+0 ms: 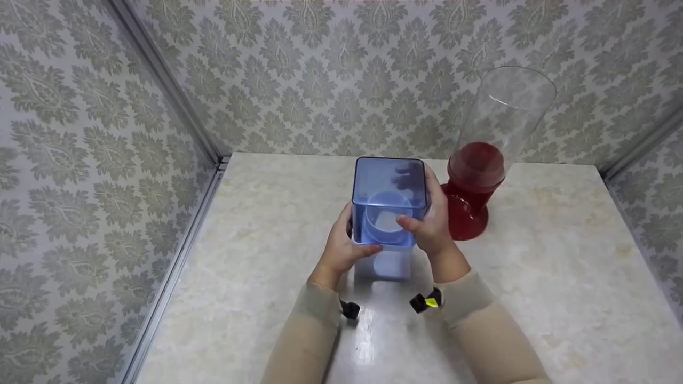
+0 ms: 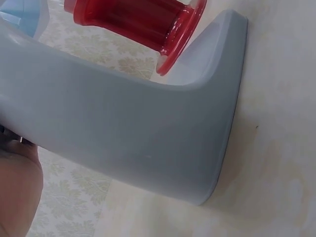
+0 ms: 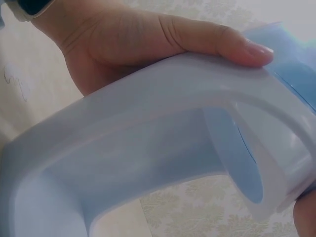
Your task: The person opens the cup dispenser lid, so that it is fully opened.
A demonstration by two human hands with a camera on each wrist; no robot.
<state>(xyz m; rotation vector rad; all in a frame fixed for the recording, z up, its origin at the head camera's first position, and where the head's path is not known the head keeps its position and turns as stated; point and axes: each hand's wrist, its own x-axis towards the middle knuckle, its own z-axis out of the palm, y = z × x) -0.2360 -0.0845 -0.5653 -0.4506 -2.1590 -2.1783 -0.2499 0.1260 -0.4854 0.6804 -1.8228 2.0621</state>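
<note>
Both hands hold a dispenser-like item at the middle of the table. Its top is a square see-through blue container (image 1: 373, 178), set on a pale C-shaped stand (image 2: 123, 118). In the head view my left hand (image 1: 339, 248) grips the container's lower left, thumb along the front. My right hand (image 1: 435, 226) holds the right side, its thumb across the front and its other fingers partly behind the box. The right thumb (image 3: 212, 39) lies along the stand's upper part in the right wrist view. A round opening (image 3: 234, 153) shows under the top.
Right of the hands stands a red base (image 1: 467, 213) with a tall clear cylinder (image 1: 507, 122) on it, close to my right hand. The pale marbled table (image 1: 256, 213) meets patterned walls (image 1: 341, 80) at the back and sides.
</note>
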